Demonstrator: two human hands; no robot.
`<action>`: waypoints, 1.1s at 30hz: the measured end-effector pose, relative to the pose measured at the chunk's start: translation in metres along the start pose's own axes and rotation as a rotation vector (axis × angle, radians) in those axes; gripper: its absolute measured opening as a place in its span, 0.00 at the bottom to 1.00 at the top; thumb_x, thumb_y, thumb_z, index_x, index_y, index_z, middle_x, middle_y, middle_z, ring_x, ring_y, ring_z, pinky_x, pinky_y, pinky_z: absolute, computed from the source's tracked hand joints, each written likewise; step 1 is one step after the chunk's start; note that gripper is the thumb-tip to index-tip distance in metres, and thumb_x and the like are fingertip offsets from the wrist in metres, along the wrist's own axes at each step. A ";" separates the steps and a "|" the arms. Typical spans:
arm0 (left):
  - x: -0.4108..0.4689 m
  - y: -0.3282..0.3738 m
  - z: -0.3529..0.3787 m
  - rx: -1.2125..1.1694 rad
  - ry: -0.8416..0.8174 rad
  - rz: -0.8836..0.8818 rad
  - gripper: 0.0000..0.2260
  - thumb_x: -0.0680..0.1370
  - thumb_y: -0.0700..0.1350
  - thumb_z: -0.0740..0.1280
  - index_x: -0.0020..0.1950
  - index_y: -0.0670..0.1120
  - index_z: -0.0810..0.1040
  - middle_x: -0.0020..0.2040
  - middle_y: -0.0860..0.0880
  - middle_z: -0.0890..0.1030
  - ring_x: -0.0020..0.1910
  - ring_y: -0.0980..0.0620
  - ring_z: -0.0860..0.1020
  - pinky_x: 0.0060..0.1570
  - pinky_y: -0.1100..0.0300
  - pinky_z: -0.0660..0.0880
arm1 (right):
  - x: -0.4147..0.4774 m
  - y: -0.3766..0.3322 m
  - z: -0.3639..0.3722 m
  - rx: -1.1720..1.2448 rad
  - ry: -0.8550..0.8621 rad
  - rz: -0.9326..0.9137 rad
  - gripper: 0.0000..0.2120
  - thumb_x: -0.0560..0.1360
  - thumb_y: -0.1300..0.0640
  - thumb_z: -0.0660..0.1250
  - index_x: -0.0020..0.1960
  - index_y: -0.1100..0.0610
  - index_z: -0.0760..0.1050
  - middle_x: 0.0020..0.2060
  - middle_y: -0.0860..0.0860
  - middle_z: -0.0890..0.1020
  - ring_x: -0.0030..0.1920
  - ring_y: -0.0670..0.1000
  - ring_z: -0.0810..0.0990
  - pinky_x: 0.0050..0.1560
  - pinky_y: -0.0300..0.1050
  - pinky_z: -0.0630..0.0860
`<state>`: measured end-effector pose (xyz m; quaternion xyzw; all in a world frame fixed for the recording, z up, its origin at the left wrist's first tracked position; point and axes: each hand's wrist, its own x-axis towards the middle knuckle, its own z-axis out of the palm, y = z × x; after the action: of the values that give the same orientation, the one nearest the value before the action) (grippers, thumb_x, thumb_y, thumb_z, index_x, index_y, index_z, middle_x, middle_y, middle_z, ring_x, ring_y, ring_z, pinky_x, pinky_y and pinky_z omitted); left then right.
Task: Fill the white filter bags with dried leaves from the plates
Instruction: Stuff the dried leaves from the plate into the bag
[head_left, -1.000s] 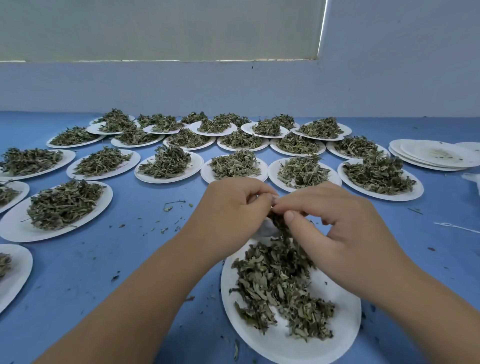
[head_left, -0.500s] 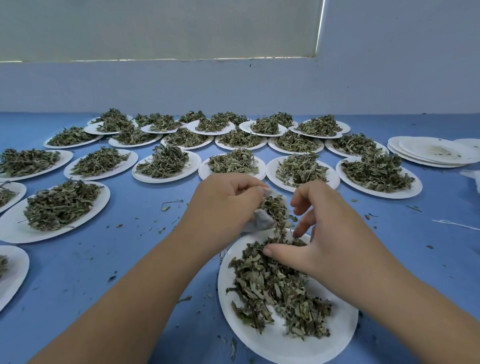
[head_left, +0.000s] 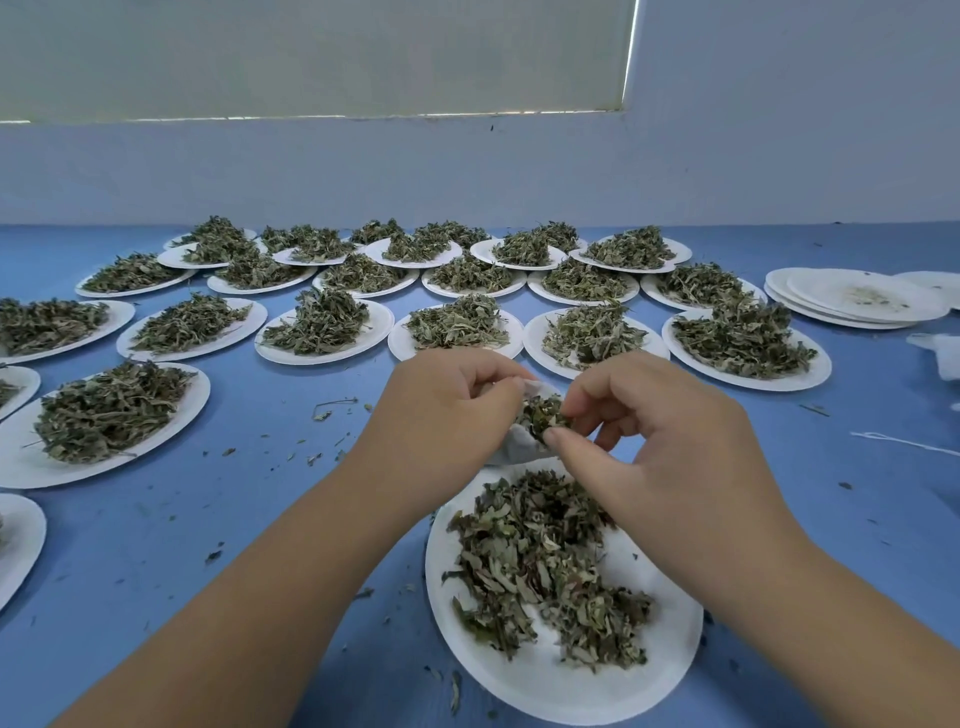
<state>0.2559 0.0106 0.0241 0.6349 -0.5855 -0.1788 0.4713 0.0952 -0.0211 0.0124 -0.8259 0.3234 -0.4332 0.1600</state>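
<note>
Just beyond the near plate (head_left: 545, 691), your left hand (head_left: 447, 415) grips a part-filled filter bag (head_left: 511, 448); your right hand (head_left: 665, 431) pinches leaves (head_left: 540, 415) into it. Many heaped plates (head_left: 322, 358) beyond remain.

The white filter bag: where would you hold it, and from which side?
I'd pinch the filter bag at its open rim from the left, as the left hand does: its mouth faces the right hand, which needs that side free for leaves.
</note>
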 end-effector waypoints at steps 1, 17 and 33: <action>-0.001 0.001 0.000 0.016 -0.005 0.014 0.11 0.77 0.40 0.66 0.42 0.52 0.85 0.22 0.55 0.69 0.23 0.59 0.65 0.26 0.67 0.67 | 0.001 0.001 0.000 -0.019 0.007 -0.018 0.11 0.69 0.61 0.75 0.40 0.49 0.75 0.38 0.43 0.77 0.40 0.45 0.77 0.41 0.30 0.72; -0.002 0.002 0.002 0.006 -0.004 0.024 0.11 0.77 0.42 0.65 0.43 0.53 0.85 0.32 0.45 0.82 0.31 0.48 0.78 0.33 0.52 0.77 | 0.004 0.005 -0.005 0.012 -0.036 -0.117 0.05 0.73 0.51 0.68 0.47 0.47 0.82 0.44 0.40 0.80 0.48 0.43 0.75 0.47 0.29 0.65; -0.002 0.004 -0.001 -0.038 0.041 -0.011 0.11 0.77 0.43 0.65 0.41 0.55 0.84 0.26 0.51 0.76 0.33 0.45 0.78 0.31 0.62 0.73 | 0.006 0.011 -0.009 0.179 -0.168 0.167 0.21 0.64 0.39 0.72 0.54 0.37 0.68 0.47 0.38 0.71 0.42 0.42 0.77 0.40 0.33 0.74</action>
<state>0.2538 0.0134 0.0276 0.6325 -0.5687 -0.1795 0.4942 0.0864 -0.0330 0.0152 -0.8119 0.3364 -0.3749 0.2951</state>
